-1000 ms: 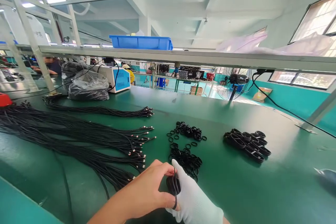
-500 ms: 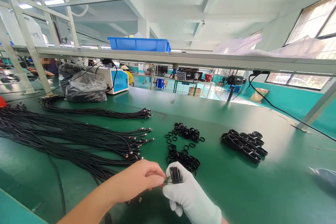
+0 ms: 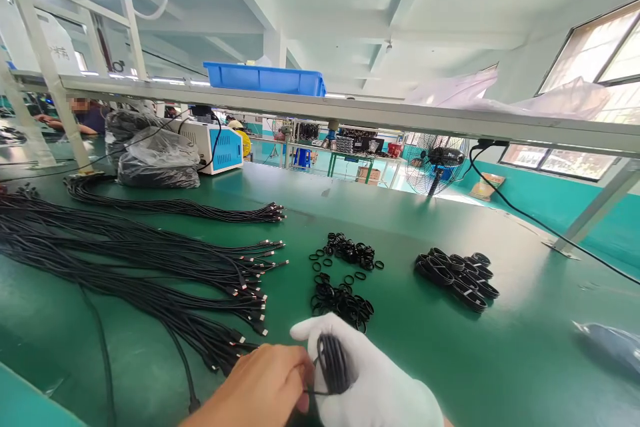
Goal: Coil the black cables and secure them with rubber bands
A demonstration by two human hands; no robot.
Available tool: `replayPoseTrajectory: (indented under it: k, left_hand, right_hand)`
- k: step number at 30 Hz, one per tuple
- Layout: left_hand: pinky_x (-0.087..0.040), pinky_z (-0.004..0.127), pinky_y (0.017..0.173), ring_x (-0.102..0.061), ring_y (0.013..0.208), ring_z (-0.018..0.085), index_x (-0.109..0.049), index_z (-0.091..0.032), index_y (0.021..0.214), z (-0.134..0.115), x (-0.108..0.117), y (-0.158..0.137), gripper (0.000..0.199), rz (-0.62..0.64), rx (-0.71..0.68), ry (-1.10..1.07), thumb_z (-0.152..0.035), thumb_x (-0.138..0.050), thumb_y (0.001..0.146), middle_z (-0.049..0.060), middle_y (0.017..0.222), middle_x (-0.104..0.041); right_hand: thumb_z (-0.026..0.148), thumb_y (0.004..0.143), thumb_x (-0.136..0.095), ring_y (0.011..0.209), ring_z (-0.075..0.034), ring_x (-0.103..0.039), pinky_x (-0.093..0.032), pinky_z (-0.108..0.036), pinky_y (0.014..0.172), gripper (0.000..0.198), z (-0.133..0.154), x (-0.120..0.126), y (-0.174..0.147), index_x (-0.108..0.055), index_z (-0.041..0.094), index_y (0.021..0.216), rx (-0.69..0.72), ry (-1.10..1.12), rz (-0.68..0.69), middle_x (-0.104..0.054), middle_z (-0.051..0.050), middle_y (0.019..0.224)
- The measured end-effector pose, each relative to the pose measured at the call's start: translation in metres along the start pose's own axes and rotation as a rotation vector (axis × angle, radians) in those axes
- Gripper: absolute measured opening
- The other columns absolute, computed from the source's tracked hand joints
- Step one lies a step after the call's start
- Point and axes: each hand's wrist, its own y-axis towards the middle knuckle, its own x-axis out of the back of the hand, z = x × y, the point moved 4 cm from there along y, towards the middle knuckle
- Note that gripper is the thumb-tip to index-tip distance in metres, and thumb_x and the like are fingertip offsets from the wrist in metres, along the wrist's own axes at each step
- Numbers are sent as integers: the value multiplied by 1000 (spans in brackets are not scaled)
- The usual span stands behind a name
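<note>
My right hand (image 3: 367, 373), in a white glove, is wrapped round a coiled black cable (image 3: 333, 363). Its index finger and thumb lie around the stacked loops. My bare left hand (image 3: 273, 377) is at the coil's left side, fingers bent inward and pinching a loose stretch of the same cable that runs out of the coil. Just beyond the gloved hand lies a heap of small black rubber rings (image 3: 343, 300). A second heap of rings (image 3: 353, 250) sits behind it. Long black cables (image 3: 165, 267) with plug ends are spread out to my left.
Finished-looking cable coils (image 3: 455, 277) are piled at the right on the green table (image 3: 400, 213). Another cable bundle (image 3: 180, 207), a plastic-wrapped bag (image 3: 160, 157) and a blue-and-white machine (image 3: 217, 147) stand at the back left. Overhead runs a shelf with a blue tray (image 3: 265, 80).
Both hands have come nearer and lower. The gloved hand has turned, so more of the coil's loops show. My left hand has curled closer beside the coil. The view has shifted slightly.
</note>
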Motion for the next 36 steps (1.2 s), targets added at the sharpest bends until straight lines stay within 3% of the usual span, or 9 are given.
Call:
replayPoseTrajectory:
  k: [2, 5, 9, 14, 16, 20, 24, 30, 36]
  left_hand:
    - [-41, 26, 69, -59, 76, 17, -61, -23, 72, 3, 9, 8, 27, 84, -14, -215, -24, -37, 84, -2, 78, -66]
    - [-43, 23, 63, -55, 73, 15, -58, -21, 84, 6, 18, 16, 13, 68, -35, -583, -25, -47, 79, -2, 82, -63]
    - [-41, 21, 57, -51, 63, 11, -52, -17, 74, 6, 9, 25, 7, -58, -43, -884, -22, -56, 73, -3, 67, -58]
    - [-39, 21, 51, -49, 53, 10, -46, -19, 72, 7, -9, 34, 15, -150, -9, -1078, -21, -60, 69, -5, 60, -54]
    - [-39, 22, 52, -49, 55, 11, -47, -19, 75, 9, -5, 32, 13, -212, 20, -1050, -24, -59, 72, -5, 59, -51]
    - [-41, 26, 70, -52, 77, 15, -58, -24, 91, 4, 21, 18, 15, -367, -20, -640, -23, -53, 77, -1, 83, -58]
    - [-41, 28, 84, -54, 93, 17, -64, -34, 106, -9, 30, 19, 38, -162, -159, -420, -15, -51, 75, -1, 103, -59]
    - [-44, 24, 64, -55, 71, 14, -67, -23, 99, 10, 33, 40, 28, 29, -52, -613, -23, -59, 72, -2, 77, -60]
    - [-41, 22, 47, -49, 48, 9, -64, -15, 93, 23, 27, 54, 29, 52, 16, -788, -30, -66, 69, -6, 57, -51]
  right_hand:
    - [13, 49, -72, 54, -5, -49, -37, -20, 52, 53, -1, -1, -1, -45, 23, 93, 71, 211, 52, -57, 1, 88]
    - [25, 51, -77, 41, -5, -47, -34, -17, 40, 54, -6, -4, 2, -38, 24, 88, 110, 494, 237, -60, 3, 74]
    - [28, 59, -75, 43, -7, -48, -34, -15, 40, 52, -12, -4, 7, -37, 23, 93, 106, 507, 383, -60, 3, 57]
    - [27, 59, -75, 38, -7, -48, -34, -14, 38, 51, -13, -6, 6, -37, 23, 93, 119, 565, 349, -60, 3, 55]
    - [23, 60, -72, 38, -6, -48, -35, -14, 38, 50, -13, -6, 4, -38, 22, 97, 88, 602, 314, -62, 2, 58]
    - [18, 61, -67, 38, -6, -48, -35, -14, 39, 59, -15, -3, 3, -41, 18, 113, 18, 606, 281, -62, 2, 56]
    - [18, 56, -71, 41, -9, -52, -38, -17, 40, 54, -26, -6, 5, -52, 10, 106, -99, 590, 363, -63, -2, 57]
    - [46, 76, -62, 80, -19, -61, -47, -33, 67, 39, -24, -7, 10, -56, 15, 98, -75, 777, 185, -61, -6, 87]
    - [59, 74, -59, 76, -15, -55, -43, -31, 68, 50, -17, -13, 17, -57, 15, 97, -74, 631, 99, -56, -8, 93]
